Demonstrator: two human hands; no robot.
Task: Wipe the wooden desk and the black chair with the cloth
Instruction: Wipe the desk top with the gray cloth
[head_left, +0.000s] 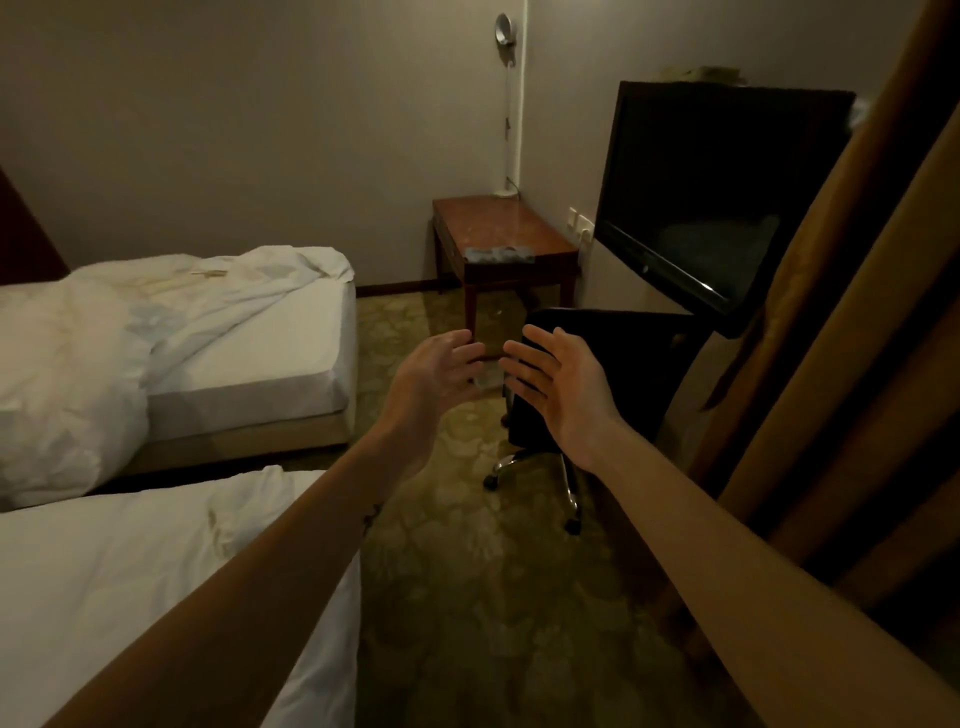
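While both arms stretch forward above the carpet (467, 571), the left hand (441, 371) and the right hand (558, 387) hold nothing, their fingers loosely straight and apart. The cloth (501, 254) lies at the near edge of the wooden desk (498, 223) in the room's corner. The black chair (613, 364) stands just before the desk, under the television (701, 208).

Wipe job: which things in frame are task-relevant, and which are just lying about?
Job: wooden desk; cloth on its near edge; black chair.
Just there: near bed; far bed; TV; lamp; curtain.
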